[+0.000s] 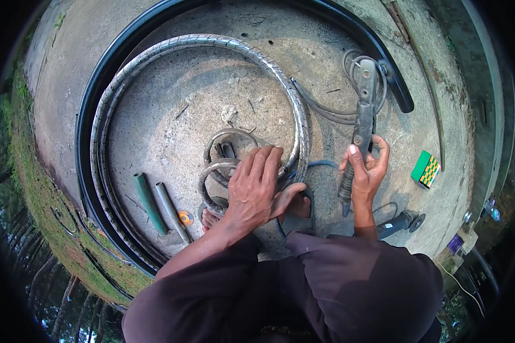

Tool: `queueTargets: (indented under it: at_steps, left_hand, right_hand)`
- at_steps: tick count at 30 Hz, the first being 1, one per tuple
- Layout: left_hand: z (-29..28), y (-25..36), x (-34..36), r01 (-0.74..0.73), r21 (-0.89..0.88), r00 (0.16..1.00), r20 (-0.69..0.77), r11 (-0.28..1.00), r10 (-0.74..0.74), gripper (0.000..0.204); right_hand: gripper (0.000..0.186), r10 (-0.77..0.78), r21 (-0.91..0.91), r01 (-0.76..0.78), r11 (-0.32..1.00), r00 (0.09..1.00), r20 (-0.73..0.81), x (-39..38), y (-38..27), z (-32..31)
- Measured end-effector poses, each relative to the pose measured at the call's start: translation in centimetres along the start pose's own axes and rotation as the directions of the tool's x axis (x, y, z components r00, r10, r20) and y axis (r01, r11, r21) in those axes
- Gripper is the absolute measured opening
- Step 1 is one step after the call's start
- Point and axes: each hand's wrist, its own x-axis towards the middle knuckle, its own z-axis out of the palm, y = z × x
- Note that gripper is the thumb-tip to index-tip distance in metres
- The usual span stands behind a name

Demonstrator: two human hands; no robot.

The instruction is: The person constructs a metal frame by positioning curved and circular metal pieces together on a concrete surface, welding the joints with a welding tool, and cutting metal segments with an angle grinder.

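Note:
My left hand (pixel 254 191) lies palm down on the lower end of a grey treaded tyre (pixel 212 43) that curls across the concrete floor (pixel 171 131); its fingers reach the tread beside two small metal rings (pixel 217 171). My right hand (pixel 365 171) grips a long dark metal hand tool (pixel 363 108) by its handle, with the tool's head pointing away from me over a loop of thin cable (pixel 349 63). A blue tube (pixel 320 164) runs between my two hands. My bare foot (pixel 209 218) shows under my left wrist.
A wide black tyre (pixel 88 114) arcs around the grey one. Two short pipes, one green (pixel 149 203) and one grey (pixel 171 211), lie at the left. A green and yellow box (pixel 426 169) and a small power tool (pixel 403 222) lie at the right. Grass borders the slab's left edge.

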Motion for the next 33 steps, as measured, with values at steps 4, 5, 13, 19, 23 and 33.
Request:
queueTargets:
  at_steps: [4, 5, 13, 19, 23, 33]
  left_hand:
    - [2.7, 1.2, 2.0, 0.178, -0.083, 0.976, 0.145, 0.980, -0.165, 0.078]
    - [3.4, 1.3, 2.4, 0.247, -0.106, 0.955, 0.198, 0.963, -0.223, 0.080]
    - [7.3, 0.9, 2.6, 0.144, -0.166, 0.987, 0.101, 0.976, -0.128, 0.060]
    - [7.9, 0.6, 2.4, 0.161, -0.278, 0.982, 0.136, 0.947, -0.127, 0.059]
    - [7.7, 0.6, 2.6, 0.173, -0.297, 0.977, 0.169, 0.939, -0.126, 0.060]
    - [6.5, 0.5, 3.4, 0.380, -0.316, 0.896, 0.361, 0.869, -0.260, 0.060]
  right_hand:
    - [0.045, 0.114, 0.068, -0.098, 0.993, 0.948, -0.298, -0.5, 2.2, -3.8]
    - [0.043, 0.142, 0.082, -0.121, 0.989, 0.931, -0.337, -1.2, 3.3, -5.3]
    - [0.035, 0.092, -0.830, -0.349, 0.436, 0.934, -0.345, -3.3, 6.0, -13.2]
    - [0.058, -0.361, -0.916, 0.325, 0.236, 0.904, 0.228, 3.1, -2.6, -4.9]
    - [0.065, -0.393, -0.691, 0.595, 0.410, 0.799, 0.455, 6.1, -1.6, 3.2]
    - [0.059, -0.018, -0.722, 0.304, 0.622, 0.927, 0.375, 7.2, -0.7, 5.3]
